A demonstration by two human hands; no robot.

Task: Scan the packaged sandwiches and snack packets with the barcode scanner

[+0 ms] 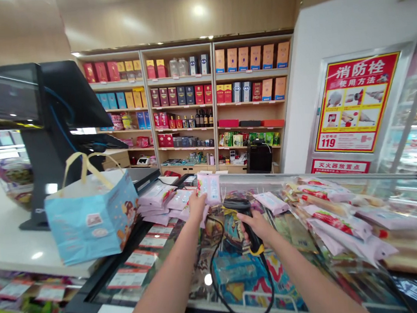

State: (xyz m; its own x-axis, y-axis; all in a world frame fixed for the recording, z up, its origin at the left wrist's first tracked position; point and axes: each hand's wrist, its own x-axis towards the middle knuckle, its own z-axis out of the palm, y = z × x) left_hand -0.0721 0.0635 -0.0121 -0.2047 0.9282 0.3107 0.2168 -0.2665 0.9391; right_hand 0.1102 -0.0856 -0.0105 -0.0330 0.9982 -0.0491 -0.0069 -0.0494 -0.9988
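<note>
Upright in the grip of my left hand (197,203) is a pale pink snack packet (211,188), its printed label side towards me. My right hand (254,225) is wrapped round the handle of a black barcode scanner (237,204) with yellow trim. The scanner's head is turned left towards the packet, with a gap between them. A black cable (213,273) loops from the scanner over the glass. Stacked pink packets (157,197) lie left of my left hand. A single packet (271,202) lies flat just beyond the scanner, to its right.
Both hands are over a glass-topped freezer (132,290). More pink packets (338,223) are heaped on its right side. A light blue shopping bag (86,221) stands at left beside a black checkout screen (73,93). Shelves of boxes (181,95) line the back wall.
</note>
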